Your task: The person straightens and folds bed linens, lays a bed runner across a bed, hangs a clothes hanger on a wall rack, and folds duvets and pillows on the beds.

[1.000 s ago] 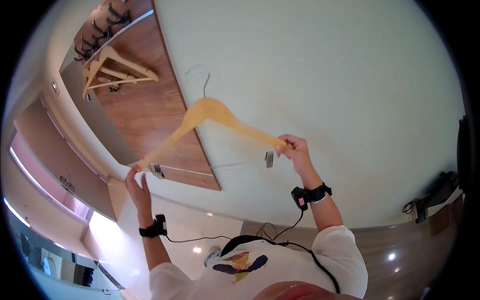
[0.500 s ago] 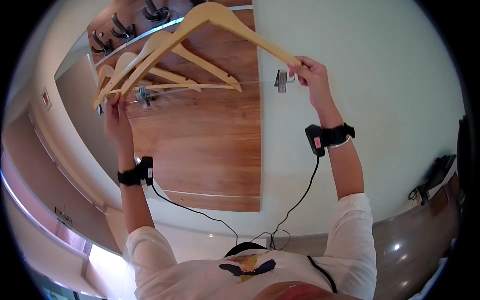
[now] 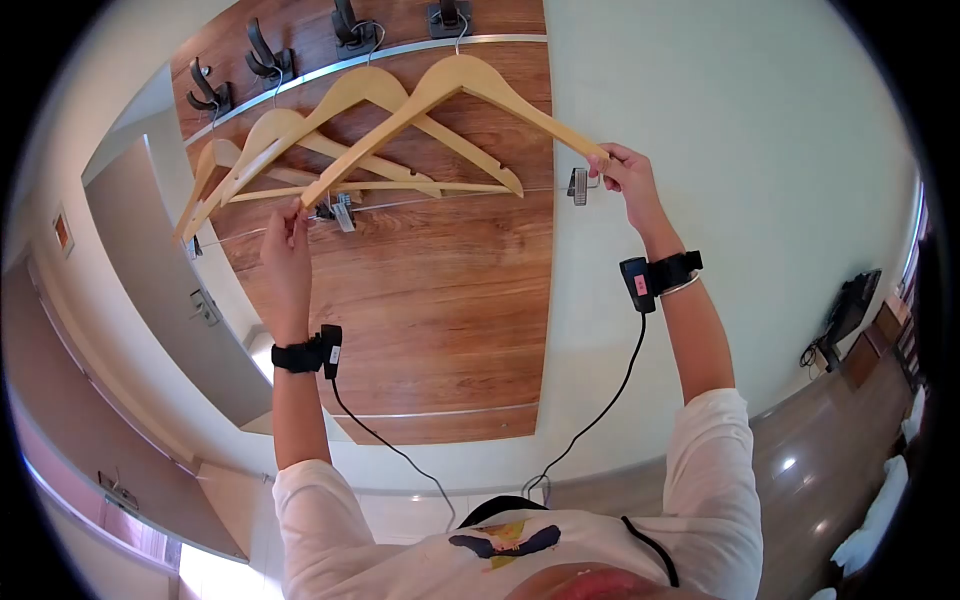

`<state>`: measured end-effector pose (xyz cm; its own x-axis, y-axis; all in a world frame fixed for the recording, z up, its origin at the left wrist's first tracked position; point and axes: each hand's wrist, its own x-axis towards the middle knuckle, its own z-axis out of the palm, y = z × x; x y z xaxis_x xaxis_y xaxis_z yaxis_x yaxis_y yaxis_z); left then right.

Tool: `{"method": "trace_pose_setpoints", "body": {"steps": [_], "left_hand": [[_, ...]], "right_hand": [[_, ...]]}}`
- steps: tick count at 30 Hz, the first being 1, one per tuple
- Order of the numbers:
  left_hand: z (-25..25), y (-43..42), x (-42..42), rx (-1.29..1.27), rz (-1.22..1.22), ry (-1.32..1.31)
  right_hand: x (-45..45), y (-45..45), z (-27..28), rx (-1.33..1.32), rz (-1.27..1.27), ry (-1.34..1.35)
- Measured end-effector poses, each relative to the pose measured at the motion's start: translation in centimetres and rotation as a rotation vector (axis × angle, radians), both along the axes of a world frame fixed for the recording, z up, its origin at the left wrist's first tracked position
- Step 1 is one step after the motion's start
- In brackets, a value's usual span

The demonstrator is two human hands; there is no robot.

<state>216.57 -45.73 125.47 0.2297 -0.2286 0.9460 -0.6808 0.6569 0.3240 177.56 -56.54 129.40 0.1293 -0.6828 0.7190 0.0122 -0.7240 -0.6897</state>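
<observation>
A wooden clothes hanger (image 3: 460,72) is held by both ends in front of the wood panel, its metal hook at the rightmost black wall hook (image 3: 450,18). My left hand (image 3: 288,250) pinches its left end. My right hand (image 3: 628,178) grips its right end, fingers closed. A metal clip (image 3: 579,187) dangles by my right hand, and another clip (image 3: 344,214) shows beside my left hand. Behind, several more wooden hangers, such as this one (image 3: 370,86), hang from other black hooks. Whether the held hanger's weight rests on its hook I cannot tell.
The brown wood panel (image 3: 430,320) is fixed to a pale wall (image 3: 720,130). A mirror (image 3: 170,260) stands to the left. Black cables (image 3: 610,400) run from both wrist bands. A dark screen (image 3: 850,305) is at the far right.
The view has shifted, bringing the rightmost black hook into sight. The held hanger sits lower in view, its metal hook now visible at that wall hook. Both hands keep their grip.
</observation>
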Motion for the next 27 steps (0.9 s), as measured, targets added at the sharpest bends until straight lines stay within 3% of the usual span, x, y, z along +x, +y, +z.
{"method": "trace_pose_setpoints", "body": {"steps": [5, 7, 8, 10, 11, 13, 14, 15, 16, 18, 20, 24, 27], "left_hand": [[-0.8, -1.2, 0.6, 0.06, 0.042, 0.083], [-0.9, 0.3, -1.4, 0.012, -0.026, 0.194], [-1.5, 1.1, -2.3, -0.044, -0.083, 0.304], [-4.3, 2.4, -3.1, 0.022, 0.133, 0.437], [-6.3, 2.4, -4.1, -0.033, -0.017, 0.466], [-11.0, 2.5, -6.8, 0.191, -0.164, 0.43], [-11.0, 4.2, -10.5, 0.468, -0.046, 0.323], [-14.6, 2.7, -11.6, 0.546, -0.31, 0.249], [-19.0, 0.7, -12.8, 0.629, -0.584, 0.17], [-23.7, 0.3, -18.4, 0.912, -0.798, 0.157], [-27.7, 0.2, -23.7, 1.115, -0.924, 0.205], [-29.9, 1.0, -34.0, 1.192, -1.194, 0.074], [-28.3, 1.0, -42.4, 1.156, -1.366, -0.044]], "right_hand": [[-0.2, -1.7, -0.7, -0.017, -0.005, 0.055], [-0.1, -2.2, -1.8, -0.356, -0.358, 0.102], [-0.4, -1.4, -2.6, -0.34, -0.375, 0.102], [-2.0, 2.0, -4.9, -0.452, -0.551, 0.139], [-3.5, 3.7, -6.6, -0.371, -0.544, 0.18], [-7.0, 7.8, -11.0, -0.192, -0.547, 0.27], [-8.7, 10.3, -13.2, -0.187, -0.566, 0.326], [-10.9, 12.2, -16.1, -0.155, -0.548, 0.316], [-13.0, 14.5, -19.3, 0.022, -0.552, 0.234], [-17.5, 19.8, -25.5, 0.285, -0.669, 0.138], [-21.1, 27.3, -31.6, 0.535, -0.914, -0.157], [-23.1, 44.2, -36.5, 0.62, -1.469, -0.651], [-23.1, 54.9, -38.0, 0.554, -1.893, -0.771]]}}
